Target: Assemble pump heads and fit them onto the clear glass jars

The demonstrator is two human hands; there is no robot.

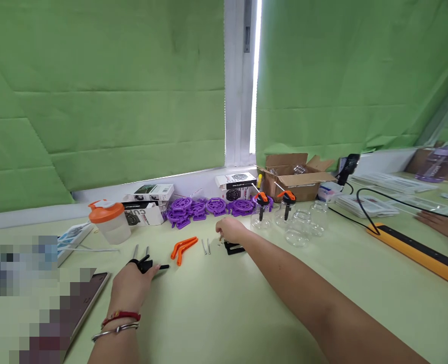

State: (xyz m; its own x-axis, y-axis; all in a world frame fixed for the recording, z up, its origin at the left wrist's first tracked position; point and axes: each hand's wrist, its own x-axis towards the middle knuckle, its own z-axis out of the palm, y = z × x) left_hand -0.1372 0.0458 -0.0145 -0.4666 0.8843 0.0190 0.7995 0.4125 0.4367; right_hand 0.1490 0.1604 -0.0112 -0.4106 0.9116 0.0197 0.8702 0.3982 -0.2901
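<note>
My left hand (131, 285), wearing a red cord and a metal bangle, is closed on a black plastic part (145, 264) with metal prongs pointing away; the fingers hide some of it. Further forward, my right hand (229, 229) reaches down with its fingers pinched together over some tiny metal pieces (220, 242). Whatever it pinches is too small to make out. Just below that hand lies a black frame-like part (234, 248), partly covered by the wrist. Between my hands are two orange handles (184, 248) and two slim metal rods (206, 246).
Purple wheel-shaped parts (216, 206) line the back, near printed boxes (236, 187) and a cardboard box (296, 177). Glass jars (298, 230) stand right of centre, two with orange-and-black tops. An orange-lidded cup (110, 222) is left; a yellow power strip (421, 253) and another person's hand (442, 225) are right.
</note>
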